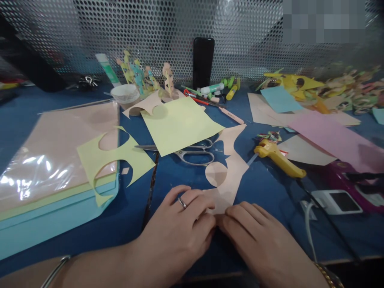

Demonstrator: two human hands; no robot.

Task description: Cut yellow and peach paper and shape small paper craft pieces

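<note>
My left hand (187, 224), a ring on one finger, is closed, its fingertips pressed together near the front of the table. Close beside it, my right hand (252, 230) is also closed, with its fingers curled inward. Whatever is pinched between the two is hidden by the fingers. Just beyond them lies a peach paper offcut (235, 170) with curved cut edges, its near end reaching the hands. A round peach paper disc (216, 174) sits by it. Scissors (196, 157) with grey handles lie behind the hands, partly under a yellow paper sheet (180, 126).
Left are a cut yellow sheet (115, 158) and a clear sleeve of coloured paper (60, 152). A yellow glue gun (279, 158), with its cable, lies right. Behind stand a paper cup (125, 94), a glue stick (108, 70) and a phone (203, 62) against a perforated metal panel.
</note>
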